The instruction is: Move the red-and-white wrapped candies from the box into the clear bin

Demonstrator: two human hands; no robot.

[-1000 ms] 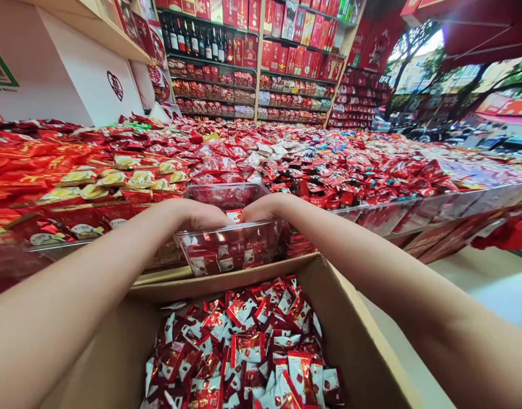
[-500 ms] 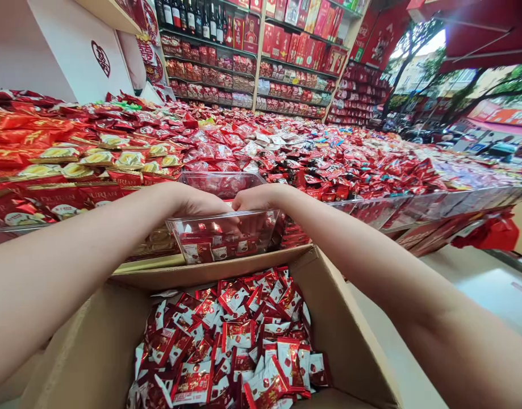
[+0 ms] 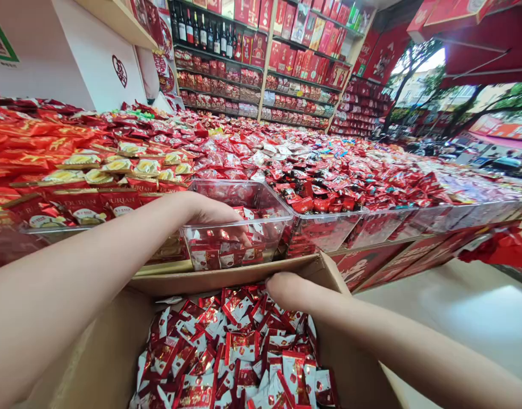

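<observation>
My left hand (image 3: 218,213) reaches down into a clear plastic bin (image 3: 282,218) holding red and white candy packets (image 3: 261,230). Through the bin's front wall its fingers show in part, stretched downward among the packets; I see nothing gripped. My right hand (image 3: 288,287) is over the far right part of an open cardboard box (image 3: 226,275), at the edge of the heaped candy packets (image 3: 243,346) inside. Its fingers point down and are hidden behind the back of the hand, so whether they hold packets does not show.
Durian snack packets (image 3: 86,207) fill the display left of the bin. More clear bins (image 3: 329,233) of red-wrapped sweets run off to the right. Behind stand shelves of wine bottles (image 3: 203,34) and gift boxes. Pale floor (image 3: 439,301) shows at right.
My right hand has come out of the clear bin, back and down into the cardboard box. My left hand stays in the bin. The view has shifted slightly.
</observation>
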